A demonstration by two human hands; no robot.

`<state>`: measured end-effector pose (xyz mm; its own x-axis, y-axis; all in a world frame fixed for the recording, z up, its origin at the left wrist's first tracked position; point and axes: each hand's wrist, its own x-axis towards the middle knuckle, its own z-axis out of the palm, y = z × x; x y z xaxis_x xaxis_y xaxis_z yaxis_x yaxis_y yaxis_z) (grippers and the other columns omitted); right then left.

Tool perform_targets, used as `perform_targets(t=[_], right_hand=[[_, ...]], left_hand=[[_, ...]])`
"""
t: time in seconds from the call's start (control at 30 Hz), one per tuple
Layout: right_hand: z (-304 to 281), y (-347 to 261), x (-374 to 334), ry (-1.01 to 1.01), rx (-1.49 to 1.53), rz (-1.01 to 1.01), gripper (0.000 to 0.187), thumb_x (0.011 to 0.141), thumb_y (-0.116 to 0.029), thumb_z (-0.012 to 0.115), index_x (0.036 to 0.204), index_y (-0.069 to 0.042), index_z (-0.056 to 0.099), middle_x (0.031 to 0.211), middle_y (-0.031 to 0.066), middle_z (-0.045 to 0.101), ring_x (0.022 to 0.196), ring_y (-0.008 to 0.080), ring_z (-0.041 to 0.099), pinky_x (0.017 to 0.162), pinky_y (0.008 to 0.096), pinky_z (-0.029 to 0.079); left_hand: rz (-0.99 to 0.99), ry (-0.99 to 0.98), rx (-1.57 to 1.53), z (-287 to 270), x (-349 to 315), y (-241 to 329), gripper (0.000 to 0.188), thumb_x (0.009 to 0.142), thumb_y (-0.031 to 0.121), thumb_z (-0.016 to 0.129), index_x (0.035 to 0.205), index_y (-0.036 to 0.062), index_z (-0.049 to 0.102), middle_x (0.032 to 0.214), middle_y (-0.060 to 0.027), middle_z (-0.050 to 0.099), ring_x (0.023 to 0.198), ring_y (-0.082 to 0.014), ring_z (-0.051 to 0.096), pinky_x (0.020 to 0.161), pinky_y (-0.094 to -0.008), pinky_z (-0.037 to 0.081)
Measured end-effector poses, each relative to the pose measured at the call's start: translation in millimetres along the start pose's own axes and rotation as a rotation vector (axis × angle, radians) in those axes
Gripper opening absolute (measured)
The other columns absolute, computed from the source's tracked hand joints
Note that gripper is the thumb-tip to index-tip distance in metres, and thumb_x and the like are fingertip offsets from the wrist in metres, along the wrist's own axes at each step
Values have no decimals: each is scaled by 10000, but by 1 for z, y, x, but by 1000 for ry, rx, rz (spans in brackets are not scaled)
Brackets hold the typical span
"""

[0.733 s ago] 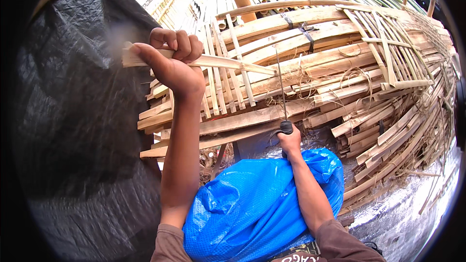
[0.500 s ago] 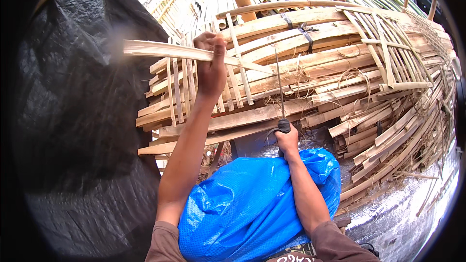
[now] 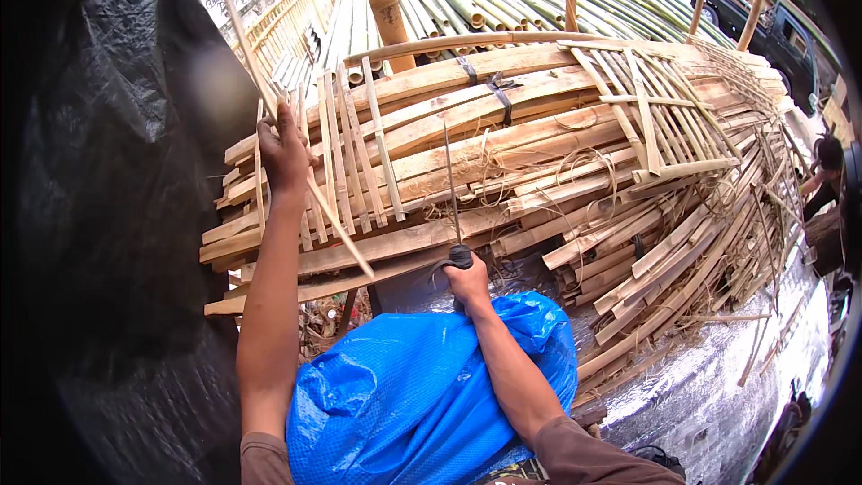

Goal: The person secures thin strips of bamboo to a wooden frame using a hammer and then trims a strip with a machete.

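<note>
My left hand (image 3: 285, 157) is raised at the left, closed around a thin bamboo strip (image 3: 347, 239). The strip slants from the upper left down to the right, its lower end over the front slats of the pile. Lower and nearer the middle, my right hand (image 3: 470, 282) grips a knife by its black-wrapped handle. The thin knife blade (image 3: 452, 189) points up and away, apart from the strip. Behind both hands lies a stack of split bamboo slats (image 3: 431, 162), with several narrow bamboo strips (image 3: 350, 153) leaning across its left end.
A blue plastic sheet (image 3: 386, 395) covers my lap. Black sheeting (image 3: 108, 260) hangs at the left. On the stack's right rests a bamboo lattice (image 3: 651, 108). Long green poles (image 3: 521, 0) lie beyond an upright bamboo post (image 3: 382, 9). A dark vehicle (image 3: 790, 40) stands far right.
My left hand has moved left and down, turning the strip from nearly level to a steep slant. The knife remains in my right hand. The view has shifted to the right.
</note>
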<state>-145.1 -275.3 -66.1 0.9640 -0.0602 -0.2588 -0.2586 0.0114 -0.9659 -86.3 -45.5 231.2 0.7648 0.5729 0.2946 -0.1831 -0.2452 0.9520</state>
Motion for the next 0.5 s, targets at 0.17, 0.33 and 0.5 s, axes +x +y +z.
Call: perform_targets(t=[0.17,0.33,0.5], right_hand=[[1,-6,-4,-1,-7,-3,297,672,-199,744,910,-39,666,780,93,679,704,212,632,695,368,505],[3,-8,-5,10,-19,-8,294,669,-206,739,896,-35,667,774,99,678,706,223,637,697,371,507],[9,-8,-6,54,27,-102,122,712,-55,682,785,-48,585,631,14,557,509,113,511,466,298,433]], left_hand=[[-211,-135,-77,-9,-7,6,366,967,213,594,1263,137,391,907,-33,484,568,-54,394,454,-207,379],[-392,-404,-489,-14,6,-10,302,943,60,530,1242,92,558,979,-66,526,624,-91,492,543,-218,500],[-494,-379,-633,-11,7,-14,390,963,219,376,1254,32,555,1059,-139,639,654,-158,564,615,-213,547]])
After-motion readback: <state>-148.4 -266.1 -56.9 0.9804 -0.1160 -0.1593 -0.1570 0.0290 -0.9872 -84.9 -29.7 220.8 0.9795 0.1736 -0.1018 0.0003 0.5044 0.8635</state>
